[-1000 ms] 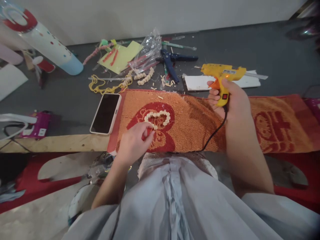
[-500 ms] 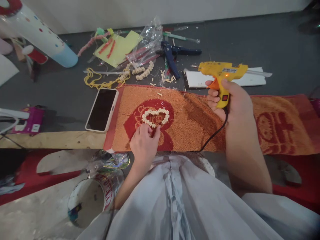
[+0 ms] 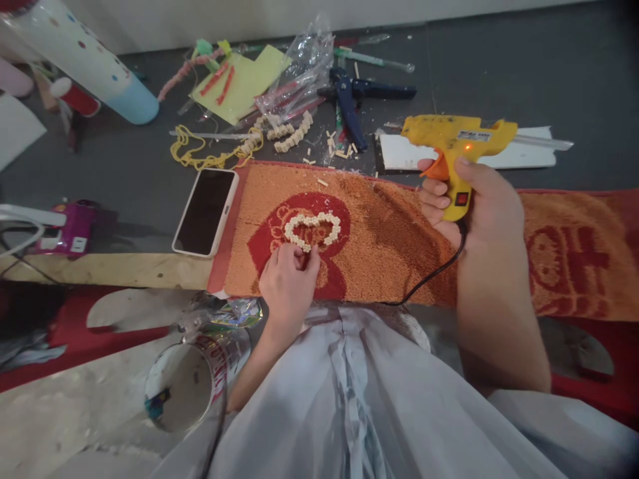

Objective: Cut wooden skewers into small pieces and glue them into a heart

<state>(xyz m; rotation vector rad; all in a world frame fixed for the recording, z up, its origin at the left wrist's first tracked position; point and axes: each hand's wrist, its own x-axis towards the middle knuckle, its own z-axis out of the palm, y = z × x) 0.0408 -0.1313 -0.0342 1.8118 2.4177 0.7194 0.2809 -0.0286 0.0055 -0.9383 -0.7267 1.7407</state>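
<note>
A heart-shaped ring of small cream pieces [image 3: 333, 218] lies on the orange and red towel [image 3: 387, 266]. My left hand [image 3: 287, 283] pinches the near edge of this heart between thumb and fingers; the fingertips partly cover the spot. In my right hand [image 3: 486, 203] is a yellow glue gun [image 3: 442, 132], held by the handle and raised over the towel's far edge. Its orange light glows, a clear glue stick pokes out of the back, and the nozzle points left. Fingers rest by the orange trigger.
A phone [image 3: 206, 211] lies at the towel's left end. Behind are blue-handled cutters [image 3: 349, 100], loose cream bits [image 3: 342, 148], yellow cord [image 3: 200, 153], plastic wrap [image 3: 299, 73] and a white board [image 3: 529, 150]. A bottle [image 3: 100, 73] stands back left; a bucket [image 3: 182, 386] sits below.
The view has shifted slightly. My right hand with the glue gun appears a little farther right. My left hand keeps its pinch at the heart's near edge.
</note>
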